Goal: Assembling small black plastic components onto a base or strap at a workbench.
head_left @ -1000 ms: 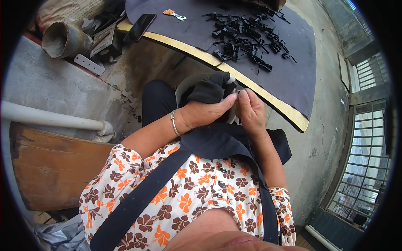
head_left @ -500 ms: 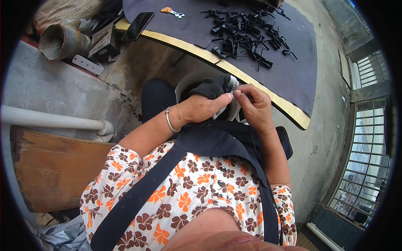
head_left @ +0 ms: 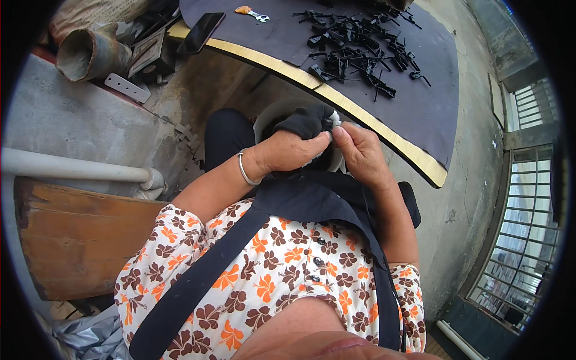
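My left hand (head_left: 287,150) is closed, its thumb stretched along a dark cloth (head_left: 303,122) with a whitish end (head_left: 335,118). That cloth hides most of the left fingers. Close against it, my right hand (head_left: 362,151) pinches thumb to bent forefinger at the cloth's whitish edge. Whatever is between those fingertips is too small and covered to make out. Beneath both hands, between my knees, stands a pale round bucket (head_left: 260,127) with a dark inside.
Ahead is a table with a dark mat (head_left: 264,42) and pale wooden edge (head_left: 360,117). On it lie a heap of black plastic parts (head_left: 354,45), a phone (head_left: 204,30) and a small orange-handled wrench (head_left: 253,14). Left are a rusty pipe piece (head_left: 90,54) and a wooden board (head_left: 84,237).
My right fingers have turned slightly and curled in more against the cloth's edge. The left hand keeps its grip almost unmoved. The view has shifted a little.
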A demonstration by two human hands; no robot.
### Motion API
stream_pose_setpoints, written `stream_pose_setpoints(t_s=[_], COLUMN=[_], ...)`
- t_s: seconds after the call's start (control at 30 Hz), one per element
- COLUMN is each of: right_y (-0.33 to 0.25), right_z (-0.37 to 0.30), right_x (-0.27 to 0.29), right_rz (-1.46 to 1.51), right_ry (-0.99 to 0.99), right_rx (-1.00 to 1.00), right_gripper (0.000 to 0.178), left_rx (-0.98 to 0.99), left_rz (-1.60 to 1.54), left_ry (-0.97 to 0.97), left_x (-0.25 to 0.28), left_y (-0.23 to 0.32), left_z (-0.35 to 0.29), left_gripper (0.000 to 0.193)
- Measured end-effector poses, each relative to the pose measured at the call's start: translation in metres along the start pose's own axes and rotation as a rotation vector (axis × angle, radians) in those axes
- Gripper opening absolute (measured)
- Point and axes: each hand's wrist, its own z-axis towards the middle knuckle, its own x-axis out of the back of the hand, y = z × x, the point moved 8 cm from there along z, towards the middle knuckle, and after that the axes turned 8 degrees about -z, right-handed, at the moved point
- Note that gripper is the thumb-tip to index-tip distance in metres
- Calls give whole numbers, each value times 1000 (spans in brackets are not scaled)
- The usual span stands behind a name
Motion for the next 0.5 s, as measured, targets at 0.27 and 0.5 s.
stream_pose_setpoints(t_s=[0.27, 0.5], right_y=[16, 8], right_z=[7, 44], right_x=[-15, 32], right_rz=[49, -557], right_ry=[56, 352], right_rx=[-62, 58], right_gripper=[33, 18], left_rx=[-84, -251], left_rz=[432, 815], left_ry=[-119, 50], left_x=[-6, 23], left_y=[-4, -13], left_z=[-1, 1], left_gripper=[23, 31])
